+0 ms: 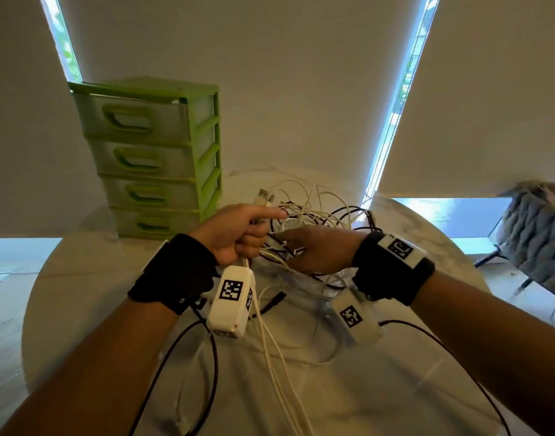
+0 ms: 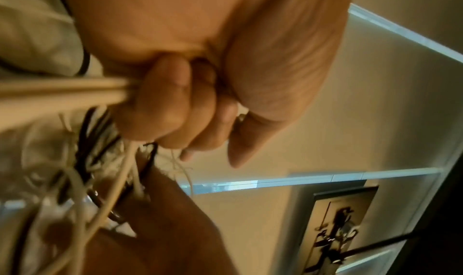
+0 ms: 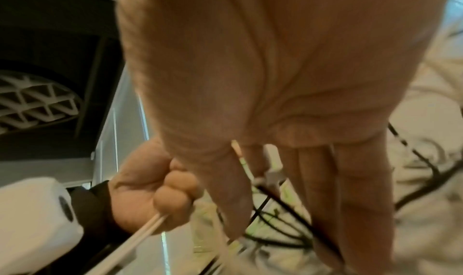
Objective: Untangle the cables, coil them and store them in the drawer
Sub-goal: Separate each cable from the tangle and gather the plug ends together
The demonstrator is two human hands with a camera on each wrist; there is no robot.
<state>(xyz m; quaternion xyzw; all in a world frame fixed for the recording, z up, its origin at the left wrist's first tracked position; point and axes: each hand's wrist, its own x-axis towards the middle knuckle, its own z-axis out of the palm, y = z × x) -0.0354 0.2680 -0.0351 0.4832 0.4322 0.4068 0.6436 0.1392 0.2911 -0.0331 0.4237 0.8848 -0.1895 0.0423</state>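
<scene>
A tangle of white and black cables lies on the round white table, partly lifted between my hands. My left hand grips a bunch of white cables in its curled fingers, index finger pointing right. These strands hang down over the table towards me. A USB plug sticks up just behind that hand. My right hand reaches into the tangle from the right. Its fingers lie straight among black cables, with a white connector between thumb and fingers.
A green drawer unit with several shut drawers stands at the table's back left, close behind my left hand. A grey upholstered chair stands off the table's right edge. Black leads trail from the wrist cameras across the near tabletop.
</scene>
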